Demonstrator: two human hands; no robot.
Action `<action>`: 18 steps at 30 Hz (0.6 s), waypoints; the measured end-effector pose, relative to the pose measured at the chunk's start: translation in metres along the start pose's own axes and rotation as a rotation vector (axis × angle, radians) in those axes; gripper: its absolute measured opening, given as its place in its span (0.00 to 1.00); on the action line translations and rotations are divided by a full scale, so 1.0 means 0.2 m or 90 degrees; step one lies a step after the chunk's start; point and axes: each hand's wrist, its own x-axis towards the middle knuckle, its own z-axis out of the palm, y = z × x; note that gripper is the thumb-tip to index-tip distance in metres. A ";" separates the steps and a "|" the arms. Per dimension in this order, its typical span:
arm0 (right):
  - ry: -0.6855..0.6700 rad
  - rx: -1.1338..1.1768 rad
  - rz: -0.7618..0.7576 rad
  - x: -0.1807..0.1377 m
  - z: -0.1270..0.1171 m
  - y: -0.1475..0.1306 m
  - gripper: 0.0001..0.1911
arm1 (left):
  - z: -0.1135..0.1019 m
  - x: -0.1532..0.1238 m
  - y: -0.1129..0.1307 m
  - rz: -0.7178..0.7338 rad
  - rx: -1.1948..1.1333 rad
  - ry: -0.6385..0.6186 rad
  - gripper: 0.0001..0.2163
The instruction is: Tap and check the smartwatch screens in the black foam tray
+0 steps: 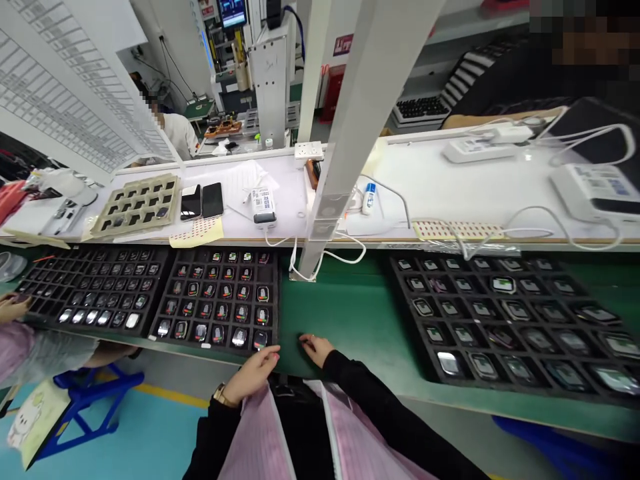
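One black compartmented tray (pixel 265 274) just beyond left hand (pixel 256 372).

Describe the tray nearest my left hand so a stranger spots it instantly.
On the green bench, find the foot of the white post. Just left of it sits a black tray, its front corner beside your left hand. Red and green marks on many pieces distinguish it from neighbouring trays.

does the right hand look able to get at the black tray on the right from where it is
Likely yes: between the right hand and that black tray only green worktop shows, with nothing standing in the way.
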 end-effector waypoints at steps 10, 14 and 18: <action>0.297 0.177 0.005 0.68 -0.25 -0.49 0.14 | -1.01 0.44 0.24 0.132 0.088 0.152 0.24; 0.339 0.207 0.059 0.97 -0.24 -0.74 0.12 | -1.36 0.68 0.30 0.165 0.164 0.190 0.21; 0.340 0.194 0.104 1.13 -0.20 -0.92 0.13 | -1.54 0.90 0.32 0.168 0.233 0.200 0.19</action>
